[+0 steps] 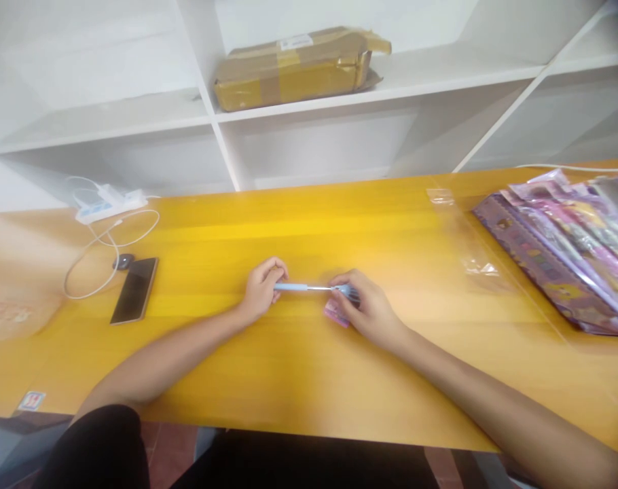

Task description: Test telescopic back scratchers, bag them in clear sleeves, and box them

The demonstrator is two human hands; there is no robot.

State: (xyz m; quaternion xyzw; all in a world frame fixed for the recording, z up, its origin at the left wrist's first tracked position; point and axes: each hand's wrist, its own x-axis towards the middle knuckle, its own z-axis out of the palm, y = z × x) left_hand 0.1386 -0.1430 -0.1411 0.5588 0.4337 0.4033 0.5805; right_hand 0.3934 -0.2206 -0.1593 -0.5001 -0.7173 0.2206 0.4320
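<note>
My left hand (263, 286) is closed around the light blue barrel of a slim pen-like stick (291, 287). A thin silvery shaft runs from the barrel toward my right hand (365, 302). There, my thumb and fingers pinch a light blue end piece (346, 291) with dark stripes, partly covered by the fingers. The stick lies level between both hands, just above the table; its exact kind is unclear. Beneath my right fingertips is a small pink and purple card or packet (335, 312), partly hidden by the hand.
On the yellow wooden table (268, 380) a phone (134, 291), a small black object (123, 261), a white cable and a power strip (110, 206) lie left. Clear plastic wrappers (479, 266) and a purple box (538, 261) of packets are right. A taped carton (293, 71) sits on the shelf.
</note>
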